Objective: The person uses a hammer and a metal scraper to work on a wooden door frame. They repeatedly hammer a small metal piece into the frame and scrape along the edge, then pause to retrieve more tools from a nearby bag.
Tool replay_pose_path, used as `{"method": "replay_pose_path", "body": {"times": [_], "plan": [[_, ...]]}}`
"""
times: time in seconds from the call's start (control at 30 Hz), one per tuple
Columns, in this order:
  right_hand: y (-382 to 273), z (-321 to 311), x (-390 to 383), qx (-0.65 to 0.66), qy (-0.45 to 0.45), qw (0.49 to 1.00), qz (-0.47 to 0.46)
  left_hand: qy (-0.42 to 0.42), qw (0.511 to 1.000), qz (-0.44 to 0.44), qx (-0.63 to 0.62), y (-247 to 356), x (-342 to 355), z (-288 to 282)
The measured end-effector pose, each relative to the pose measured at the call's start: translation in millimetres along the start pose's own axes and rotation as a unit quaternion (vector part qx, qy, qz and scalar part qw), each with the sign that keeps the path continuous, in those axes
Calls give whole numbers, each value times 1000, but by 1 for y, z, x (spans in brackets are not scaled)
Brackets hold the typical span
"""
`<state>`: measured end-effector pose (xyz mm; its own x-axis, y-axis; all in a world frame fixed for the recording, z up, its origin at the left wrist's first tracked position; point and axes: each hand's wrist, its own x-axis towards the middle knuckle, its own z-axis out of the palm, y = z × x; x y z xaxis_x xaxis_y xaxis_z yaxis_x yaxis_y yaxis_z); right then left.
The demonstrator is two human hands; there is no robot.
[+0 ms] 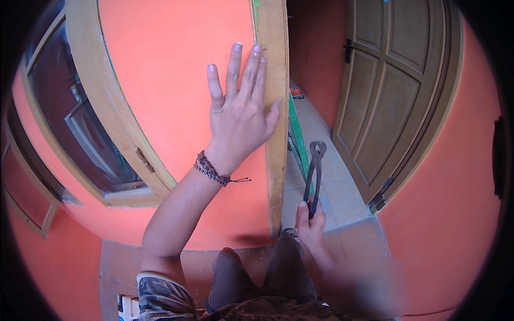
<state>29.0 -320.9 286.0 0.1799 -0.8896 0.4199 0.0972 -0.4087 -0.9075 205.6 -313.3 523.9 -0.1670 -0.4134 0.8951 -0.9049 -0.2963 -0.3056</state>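
My left hand (243,109) lies flat with its fingers spread against the orange wall (171,48), and its thumb side reaches over the wooden door frame (276,176). A braided bracelet (210,168) circles that wrist. Lower and to the right, my right hand (311,222) is closed around the handles of dark metal pincers (319,160). The rounded jaws of the pincers point up and away from me, over the tiled floor in the doorway. Part of my right forearm is blurred.
To the left is a wood-framed window (85,117) with a catch. A brown panelled door (375,85) stands at the right of the doorway. A green strip (300,134) runs along the floor beside the frame. At the lower left lies a white object (128,306).
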Motion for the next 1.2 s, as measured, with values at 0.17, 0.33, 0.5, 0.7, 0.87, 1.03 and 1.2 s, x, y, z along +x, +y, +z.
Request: {"method": "replay_pose_path", "body": {"times": [0.17, 0.33, 0.5, 0.7, 0.87, 1.03, 1.2], "plan": [[-108, 30, 73, -119, 11, 979, -168, 8, 1000, -5, 9, -3, -10, 6], [-143, 48, 101, -136, 39, 960, -241, 37, 999, -23, -23, -8, -5, -1], [-152, 47, 98, -187, -1, 970, -158, 55, 997, -27, -43, -20, -10, -3], [-150, 48, 103, -229, -1, 956, -182, 69, 996, -18, -48, -19, -1, -4], [-107, 36, 86, -107, 43, 976, -183, 136, 990, -14, -32, -17, 23, 15], [-33, 19, 39, -18, 44, 997, -67, 216, 976, 0, -19, -18, 40, 31], [-5, 2, 7, 61, 47, 991, 109, 214, 976, 4, -28, -10, 22, 37]]}}
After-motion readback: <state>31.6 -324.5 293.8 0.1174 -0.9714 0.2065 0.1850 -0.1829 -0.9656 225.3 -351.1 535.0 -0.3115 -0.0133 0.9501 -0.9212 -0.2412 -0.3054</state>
